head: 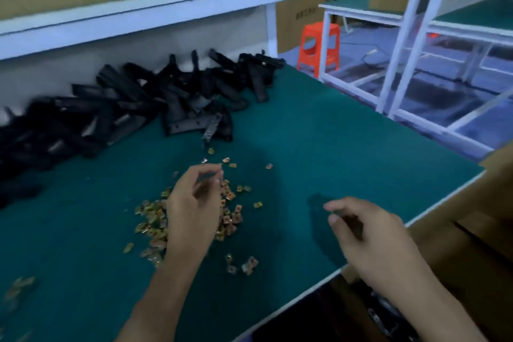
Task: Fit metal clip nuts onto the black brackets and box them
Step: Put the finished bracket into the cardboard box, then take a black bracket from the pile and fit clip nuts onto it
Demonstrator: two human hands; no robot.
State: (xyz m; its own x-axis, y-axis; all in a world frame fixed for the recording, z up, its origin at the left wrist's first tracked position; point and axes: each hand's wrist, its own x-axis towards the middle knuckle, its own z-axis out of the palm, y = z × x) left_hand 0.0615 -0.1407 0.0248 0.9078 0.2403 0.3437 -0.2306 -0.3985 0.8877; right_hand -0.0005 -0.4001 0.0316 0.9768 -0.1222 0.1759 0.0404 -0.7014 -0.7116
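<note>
Green mat [319,133] bears clip nuts [151,216] under left hand [191,211], right hand [369,239] beside (curled; cannot tell grips).

We worked in dim, bluish light; blur smeared our left hand [191,211], right hand [370,236] and the shelf [138,15], with a soft shadow beneath the right.

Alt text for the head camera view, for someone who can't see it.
A person's left hand, fingers curled, hovers over scattered metal clip nuts on a green table; the right hand hovers near the table edge. Black brackets are piled behind.
</note>
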